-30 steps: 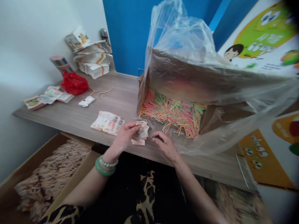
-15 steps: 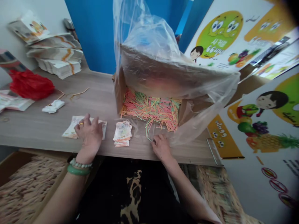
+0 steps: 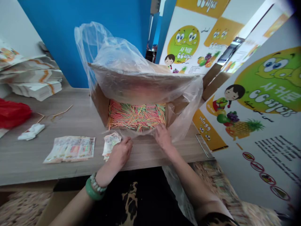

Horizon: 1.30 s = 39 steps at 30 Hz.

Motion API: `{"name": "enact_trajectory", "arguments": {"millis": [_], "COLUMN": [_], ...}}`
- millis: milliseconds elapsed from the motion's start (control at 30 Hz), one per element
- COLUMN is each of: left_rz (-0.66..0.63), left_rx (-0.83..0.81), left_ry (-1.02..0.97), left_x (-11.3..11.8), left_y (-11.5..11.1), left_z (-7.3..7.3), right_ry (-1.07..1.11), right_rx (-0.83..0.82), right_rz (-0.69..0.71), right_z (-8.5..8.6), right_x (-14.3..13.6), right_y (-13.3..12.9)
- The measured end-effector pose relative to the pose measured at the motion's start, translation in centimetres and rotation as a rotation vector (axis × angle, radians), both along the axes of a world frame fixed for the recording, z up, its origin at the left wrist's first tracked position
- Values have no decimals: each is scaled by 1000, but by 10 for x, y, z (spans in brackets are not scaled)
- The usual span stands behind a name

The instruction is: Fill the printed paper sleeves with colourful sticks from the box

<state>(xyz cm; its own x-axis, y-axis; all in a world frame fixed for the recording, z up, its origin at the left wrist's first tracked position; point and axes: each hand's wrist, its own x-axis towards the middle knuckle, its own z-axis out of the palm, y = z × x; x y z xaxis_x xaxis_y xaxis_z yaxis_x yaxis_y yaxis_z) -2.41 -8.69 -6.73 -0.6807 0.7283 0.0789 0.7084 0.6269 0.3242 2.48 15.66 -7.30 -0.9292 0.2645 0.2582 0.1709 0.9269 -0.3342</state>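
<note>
A plastic-lined cardboard box lies open toward me, with many thin pink, green and yellow sticks inside. My right hand is at the box's front edge by the sticks, fingers bent together; what it holds is hidden. My left hand is closed beside a small stack of printed packets, near the liner's front edge, and its fingertips are too small to read. Further left, a row of flat printed packets lies on the table.
On the left are stacked white-and-orange packages, a red plastic bag and a crumpled white tissue. Large printed cartons stand at the right. A metal frame lies near the table's right edge.
My left hand has left the flat packets and moved right, beside the small stack. My right hand has moved up to the box edge. The loose sticks hanging out front no longer show. The view has shifted.
</note>
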Motion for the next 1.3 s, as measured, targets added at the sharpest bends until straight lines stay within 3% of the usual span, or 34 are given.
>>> {"name": "enact_trajectory", "arguments": {"millis": [133,333,500,700,800,900,1000,1133,1200,1300], "left_rz": [18,-13,-79,73,75,38,61,92,93,85], "left_rx": [-10,112,-40,37,88,142,192,201,200,220], "left_ry": [-8,62,13,117,139,123,102,40,5,-39], "left_x": [1,3,-17,-38,-41,-35,-22,-7,-5,-6], "left_y": [1,29,60,60,57,53,47,40,39,38], "left_z": [-4,6,16,29,30,20,5,-7,-10,-14], "right_ry": [180,202,201,298,315,314,257,11,-86,-156], "right_rx": [-145,-342,-497,-1073,-1189,-1104,-887,-269,37,251], "right_rz": [-176,34,70,-127,-152,-95,-8,199,238,228], "right_z": [1,-8,-4,-13,-13,-10,-6,-1,-1,-3], "right_x": [-17,8,18,0,-12,-25,-41,-64,-73,-87], "right_y": [8,-7,-8,4,9,10,5,-10,-18,-26]}}
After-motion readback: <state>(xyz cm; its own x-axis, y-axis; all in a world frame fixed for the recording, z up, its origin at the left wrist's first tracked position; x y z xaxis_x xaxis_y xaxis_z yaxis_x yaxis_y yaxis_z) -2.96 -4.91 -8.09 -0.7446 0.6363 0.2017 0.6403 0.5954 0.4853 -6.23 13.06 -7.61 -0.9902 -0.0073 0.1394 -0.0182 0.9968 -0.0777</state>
